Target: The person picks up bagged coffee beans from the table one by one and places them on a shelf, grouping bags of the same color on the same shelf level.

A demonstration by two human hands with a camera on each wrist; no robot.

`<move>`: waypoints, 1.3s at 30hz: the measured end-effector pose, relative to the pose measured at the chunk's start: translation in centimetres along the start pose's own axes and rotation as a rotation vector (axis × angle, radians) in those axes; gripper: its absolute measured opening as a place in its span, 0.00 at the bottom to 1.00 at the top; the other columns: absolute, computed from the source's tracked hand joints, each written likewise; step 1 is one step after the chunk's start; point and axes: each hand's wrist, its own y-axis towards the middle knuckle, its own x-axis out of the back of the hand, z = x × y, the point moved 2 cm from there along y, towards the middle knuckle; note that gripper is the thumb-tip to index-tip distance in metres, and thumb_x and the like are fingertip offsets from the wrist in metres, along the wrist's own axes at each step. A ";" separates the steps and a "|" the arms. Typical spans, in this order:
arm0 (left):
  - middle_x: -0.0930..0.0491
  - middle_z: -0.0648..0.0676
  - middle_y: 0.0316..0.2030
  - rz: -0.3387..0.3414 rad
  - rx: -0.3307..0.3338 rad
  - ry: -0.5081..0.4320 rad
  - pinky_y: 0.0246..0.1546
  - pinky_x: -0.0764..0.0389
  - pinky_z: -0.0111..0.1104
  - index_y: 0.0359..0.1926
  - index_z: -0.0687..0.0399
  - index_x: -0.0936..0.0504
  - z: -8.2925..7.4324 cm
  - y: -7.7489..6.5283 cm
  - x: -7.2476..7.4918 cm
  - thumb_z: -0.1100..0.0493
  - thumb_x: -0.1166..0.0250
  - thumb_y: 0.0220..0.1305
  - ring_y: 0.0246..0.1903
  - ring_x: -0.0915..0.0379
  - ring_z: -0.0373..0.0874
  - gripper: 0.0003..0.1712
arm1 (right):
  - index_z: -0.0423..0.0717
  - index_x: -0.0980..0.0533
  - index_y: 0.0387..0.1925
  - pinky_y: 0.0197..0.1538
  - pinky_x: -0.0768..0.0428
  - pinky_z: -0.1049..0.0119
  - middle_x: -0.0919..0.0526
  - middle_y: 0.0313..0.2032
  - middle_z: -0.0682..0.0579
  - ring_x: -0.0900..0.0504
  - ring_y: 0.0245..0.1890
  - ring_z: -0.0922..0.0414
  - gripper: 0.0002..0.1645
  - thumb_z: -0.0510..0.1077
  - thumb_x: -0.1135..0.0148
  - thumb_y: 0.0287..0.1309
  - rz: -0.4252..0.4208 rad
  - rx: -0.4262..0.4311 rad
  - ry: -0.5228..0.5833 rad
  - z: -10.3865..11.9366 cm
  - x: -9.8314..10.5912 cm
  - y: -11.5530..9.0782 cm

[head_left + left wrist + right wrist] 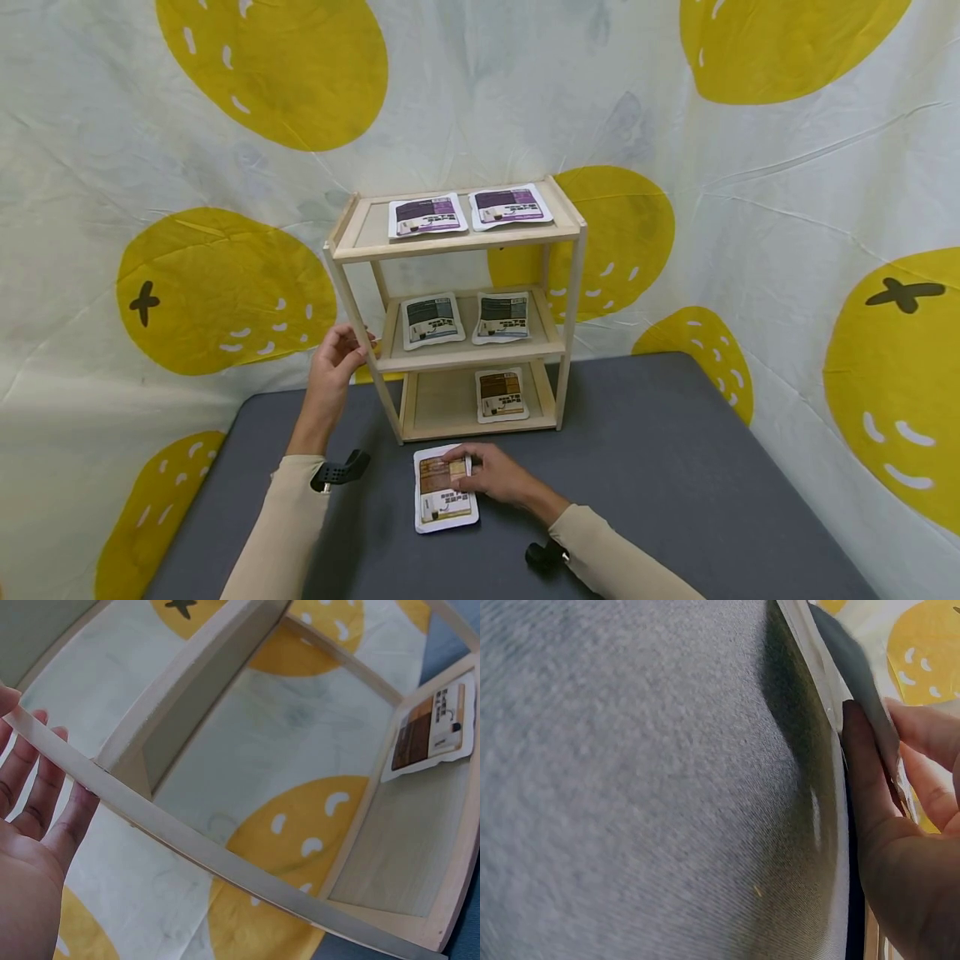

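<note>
A small three-tier wooden shelf (465, 362) stands at the back of the dark grey table. My left hand (335, 357) holds its left front post; in the left wrist view the thumb is on one side of the post and the fingers (49, 776) are behind it. In front of the shelf, my right hand (491, 475) pinches a white-edged packet with a brown label (442, 508) by its right side. The right wrist view shows the packet edge (859, 667) between thumb and fingers. Another brown-label packet (501, 396) lies on the bottom tier, to the right.
Two purple-label packets, a left one (426, 217) and a right one (512, 206), lie on the top tier. The middle tier bears two dark-label packets, left (432, 321) and right (501, 317). Behind the table (645, 467) hangs a pale cloth (465, 100) with yellow fruit prints.
</note>
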 end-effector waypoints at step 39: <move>0.22 0.53 0.47 -0.003 0.005 0.029 0.50 0.17 0.35 0.60 0.67 0.30 0.0 0.0 0.0 0.63 0.41 0.74 0.47 0.23 0.48 0.18 | 0.44 0.25 0.65 0.39 0.21 0.67 0.16 0.50 0.44 0.20 0.35 0.61 0.27 0.39 0.34 0.66 -0.039 0.042 -0.126 1.0 3.6 1.6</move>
